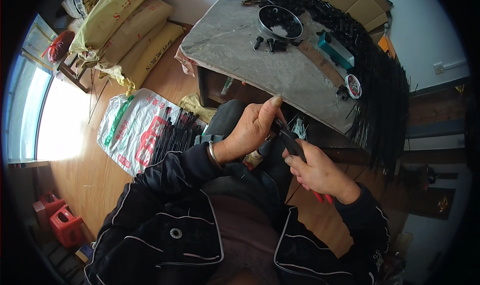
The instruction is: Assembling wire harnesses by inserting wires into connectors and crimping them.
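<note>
My right hand (320, 170) is closed round a pair of pliers (290, 141) with a black upper part; their red handle ends stick out below the fist. Just left of it, over my lap, my left hand (252, 127) is closed, thumb pointing up, at the pliers' head. What its fingers pinch is dark and mostly hidden behind them. Ahead stands a grey stone-patterned table (225, 45). On it are a round metal bowl (281, 24) of small black parts and a few loose black bolt-like pieces (270, 45).
Long thin black rods (382, 110) hang over the table's right end. A teal box (336, 51), a wooden strip (322, 65) and a small round tin (353, 86) lie nearby. More black rods (175, 137) rest on a white bag (122, 130) at left. Yellow sacks (130, 32) and red stools (65, 225) stand beyond.
</note>
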Demonstrator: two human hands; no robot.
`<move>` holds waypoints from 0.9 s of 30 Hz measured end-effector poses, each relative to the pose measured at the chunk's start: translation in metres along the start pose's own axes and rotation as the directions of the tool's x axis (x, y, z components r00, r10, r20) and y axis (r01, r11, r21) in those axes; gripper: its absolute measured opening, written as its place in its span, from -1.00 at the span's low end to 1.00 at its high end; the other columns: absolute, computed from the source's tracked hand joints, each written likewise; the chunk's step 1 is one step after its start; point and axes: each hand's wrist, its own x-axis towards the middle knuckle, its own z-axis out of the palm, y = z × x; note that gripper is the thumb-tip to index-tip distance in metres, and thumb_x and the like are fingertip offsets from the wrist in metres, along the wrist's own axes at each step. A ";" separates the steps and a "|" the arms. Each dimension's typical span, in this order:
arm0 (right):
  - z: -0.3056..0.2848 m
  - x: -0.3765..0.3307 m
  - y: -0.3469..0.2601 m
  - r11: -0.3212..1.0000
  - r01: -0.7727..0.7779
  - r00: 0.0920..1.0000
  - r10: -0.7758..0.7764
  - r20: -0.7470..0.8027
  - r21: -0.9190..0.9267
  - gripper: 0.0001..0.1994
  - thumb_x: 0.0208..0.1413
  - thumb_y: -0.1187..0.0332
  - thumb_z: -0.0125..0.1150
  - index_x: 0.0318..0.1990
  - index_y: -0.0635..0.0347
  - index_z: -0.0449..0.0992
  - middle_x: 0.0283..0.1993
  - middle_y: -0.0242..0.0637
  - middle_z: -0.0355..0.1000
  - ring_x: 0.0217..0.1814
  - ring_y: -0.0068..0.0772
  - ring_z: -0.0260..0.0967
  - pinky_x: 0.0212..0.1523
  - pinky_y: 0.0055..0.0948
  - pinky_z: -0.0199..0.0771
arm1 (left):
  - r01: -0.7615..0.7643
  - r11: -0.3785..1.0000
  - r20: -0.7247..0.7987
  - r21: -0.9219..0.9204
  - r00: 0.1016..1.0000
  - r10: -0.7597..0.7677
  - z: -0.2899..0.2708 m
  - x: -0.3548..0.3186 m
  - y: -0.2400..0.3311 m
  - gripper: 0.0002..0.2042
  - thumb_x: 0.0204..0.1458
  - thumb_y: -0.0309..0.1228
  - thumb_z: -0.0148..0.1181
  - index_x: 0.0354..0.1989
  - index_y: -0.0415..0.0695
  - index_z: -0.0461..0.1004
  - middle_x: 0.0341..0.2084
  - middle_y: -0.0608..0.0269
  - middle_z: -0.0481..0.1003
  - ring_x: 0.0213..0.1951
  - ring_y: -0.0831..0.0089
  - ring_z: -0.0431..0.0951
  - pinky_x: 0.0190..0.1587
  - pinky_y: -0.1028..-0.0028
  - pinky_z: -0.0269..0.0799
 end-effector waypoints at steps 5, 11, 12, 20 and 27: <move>-0.004 0.045 0.017 0.867 0.449 0.837 -0.493 -0.239 -0.216 -0.80 0.24 0.31 0.01 -0.08 0.20 0.36 -0.56 -0.50 0.22 -0.62 -0.69 0.15 -0.62 -0.59 0.20 | -0.177 0.982 -0.153 0.057 0.971 0.184 -0.015 0.016 0.011 -0.55 0.32 -0.12 -0.21 -0.22 -0.26 0.50 -0.70 0.35 0.28 -0.55 0.63 0.26 -0.51 0.51 0.22; -0.056 0.112 0.020 0.728 -0.020 0.694 -0.483 -0.533 -0.686 -0.62 0.19 0.12 0.08 -0.04 0.26 0.38 -0.22 0.12 0.47 -0.12 0.18 0.41 -0.16 -0.11 0.36 | -0.691 0.562 -0.460 0.454 0.358 0.813 -0.083 0.002 0.188 -0.51 0.29 -0.06 -0.15 -0.01 -0.35 0.34 -0.74 0.47 0.13 -0.71 0.66 0.14 -0.70 0.58 0.09; -0.061 0.119 0.020 0.713 -0.037 0.683 -0.493 -0.538 -0.700 -0.58 0.18 0.07 0.09 -0.02 0.25 0.36 -0.18 0.10 0.47 -0.08 0.17 0.40 -0.15 -0.08 0.36 | -0.758 0.431 -0.314 0.489 0.308 0.898 -0.114 -0.009 0.205 -0.55 0.30 -0.10 -0.16 -0.04 -0.34 0.37 -0.73 0.48 0.12 -0.72 0.68 0.12 -0.69 0.62 0.06; -0.073 0.158 0.035 0.554 -0.063 0.391 -0.752 -0.531 -0.830 -0.63 0.15 0.10 0.14 -0.07 0.22 0.39 -0.14 -0.06 0.43 -0.12 0.09 0.39 -0.16 -0.10 0.37 | -0.118 0.065 0.007 0.991 0.523 0.852 -0.237 0.015 0.024 -0.79 0.24 -0.38 -0.09 -0.32 -0.16 0.48 -0.40 0.05 0.51 -0.36 0.27 0.55 -0.30 0.37 0.45; -0.075 0.148 0.030 0.491 -0.055 0.257 -0.834 -0.488 -0.869 -0.67 -0.09 0.30 0.27 -0.12 0.12 0.48 -0.13 -0.20 0.43 -0.06 -0.09 0.33 -0.05 -0.10 0.25 | 0.053 0.236 -0.122 0.970 0.950 0.287 -0.324 -0.013 -0.285 -0.76 0.06 -0.46 0.01 -0.10 -0.24 0.40 -0.12 -0.07 0.42 -0.11 -0.04 0.43 -0.08 0.15 0.35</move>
